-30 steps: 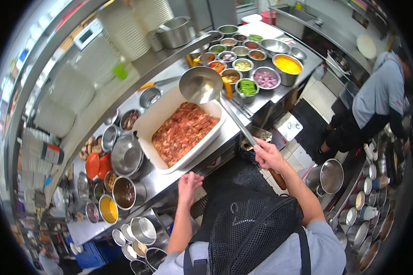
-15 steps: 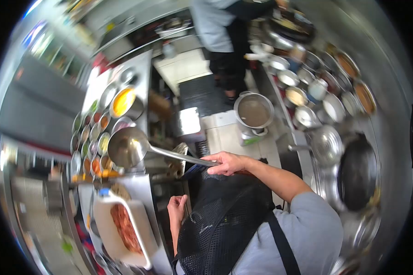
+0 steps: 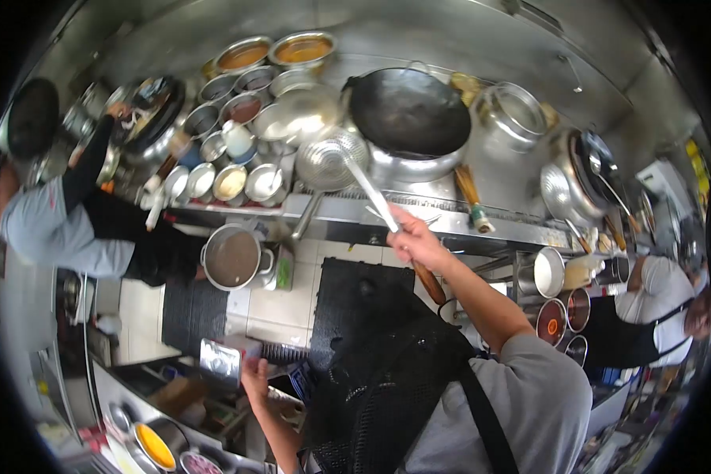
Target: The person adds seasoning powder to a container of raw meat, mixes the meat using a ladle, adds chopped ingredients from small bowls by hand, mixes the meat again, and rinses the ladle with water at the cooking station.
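My right hand (image 3: 419, 243) is closed around the long handle of a metal ladle (image 3: 368, 188); a brown wooden end sticks out below my fist. The ladle's wide bowl (image 3: 302, 114) hangs over the stove, just left of the dark wok (image 3: 409, 112). Below the bowl lies a perforated strainer (image 3: 329, 167) with its handle pointing toward me. My left hand (image 3: 254, 381) is low on the left, apparently empty with fingers apart, close to a shiny metal-topped box (image 3: 221, 362). Whether it touches the box I cannot tell.
Small seasoning bowls (image 3: 231, 182) and sauce pots (image 3: 302, 49) stand left of the wok. A bamboo brush (image 3: 472, 197) lies on the stove's front ledge. A large pot (image 3: 233, 257) stands low on the left. One co-worker (image 3: 63, 225) is at the left, another (image 3: 648, 316) at the right.
My view has swung right, from the counter with food containers to the stove. The ladle, still in my right hand, now extends over the stove. My left hand has come away from the counter side.
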